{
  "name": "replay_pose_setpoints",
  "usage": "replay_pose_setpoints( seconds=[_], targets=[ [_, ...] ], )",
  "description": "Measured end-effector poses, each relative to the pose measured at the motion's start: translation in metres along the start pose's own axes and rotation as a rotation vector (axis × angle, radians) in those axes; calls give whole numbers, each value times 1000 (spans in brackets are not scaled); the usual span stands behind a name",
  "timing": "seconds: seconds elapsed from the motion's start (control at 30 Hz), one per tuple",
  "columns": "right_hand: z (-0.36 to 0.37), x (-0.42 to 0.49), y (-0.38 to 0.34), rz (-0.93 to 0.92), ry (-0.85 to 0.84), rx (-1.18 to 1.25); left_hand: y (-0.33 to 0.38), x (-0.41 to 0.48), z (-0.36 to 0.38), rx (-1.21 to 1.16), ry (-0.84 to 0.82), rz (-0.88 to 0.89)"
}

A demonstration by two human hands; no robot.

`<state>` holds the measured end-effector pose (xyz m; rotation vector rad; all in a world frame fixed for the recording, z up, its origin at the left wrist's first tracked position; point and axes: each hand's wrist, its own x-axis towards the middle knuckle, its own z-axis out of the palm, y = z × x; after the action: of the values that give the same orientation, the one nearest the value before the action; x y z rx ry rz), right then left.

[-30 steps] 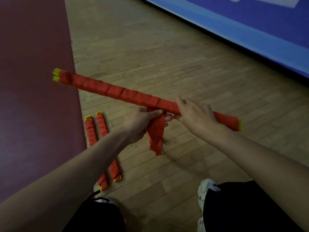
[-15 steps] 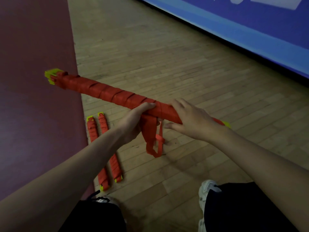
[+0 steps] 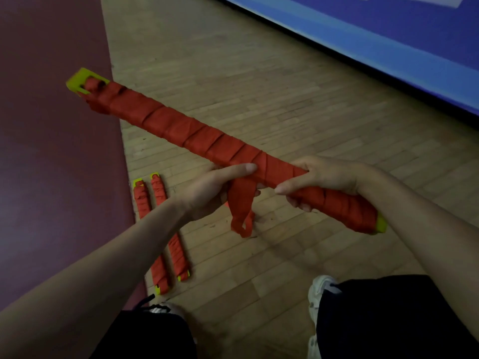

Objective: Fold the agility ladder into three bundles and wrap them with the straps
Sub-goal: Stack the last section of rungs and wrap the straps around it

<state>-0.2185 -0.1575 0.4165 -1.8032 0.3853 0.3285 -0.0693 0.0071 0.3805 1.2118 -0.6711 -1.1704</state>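
Wooden gym floor [image 3: 285,104] as backdrop. Held above it at mid-frame, a red-wrapped ladder bundle [image 3: 181,130], slanting from 10 o'clock down to 4 o'clock, one yellow end piece [image 3: 80,81] at the far tip. Left hand [image 3: 207,195] clamped at the bundle's middle, thumb laid flat along the wrapping, fingers curled beneath. Right hand [image 3: 326,177] just beside it toward 4 o'clock, fingers and thumb closed round the same bundle. Between the two, a loose strap tail [image 3: 241,208] dangling toward 6 o'clock (looped at its low end). On the floor at 7 o'clock, one wrapped bundle [image 3: 142,203] and a second wrapped bundle [image 3: 178,255], parallel and close, partly crossed by the left forearm. Maroon mat [image 3: 51,151] at 9 o'clock, blue surface [image 3: 388,35] at 1 o'clock, white shoe [image 3: 321,288] and dark shorts [image 3: 388,322] at 5 o'clock.
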Motion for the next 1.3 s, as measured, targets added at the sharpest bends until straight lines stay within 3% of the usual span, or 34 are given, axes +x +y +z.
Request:
replay_pose_setpoints(
  seconds=[0.23,0.63,0.77,0.97,1.13,1.3],
  targets=[
    [-7,-5,0,-64,63,19,0,0,0,-62,-126,-92],
    [-5,5,7,-114,253,-92,-10,11,8,-15,32,-211],
    [-4,13,11,-64,396,-352,-14,12,13,-32,26,-213],
    [7,22,11,48,539,-945,-15,11,18,45,56,-124],
    [28,31,4,-21,609,-1125,-10,6,15,63,101,-17],
    [35,33,9,-75,651,-1306,-8,2,15,7,149,-20]
  ],
)
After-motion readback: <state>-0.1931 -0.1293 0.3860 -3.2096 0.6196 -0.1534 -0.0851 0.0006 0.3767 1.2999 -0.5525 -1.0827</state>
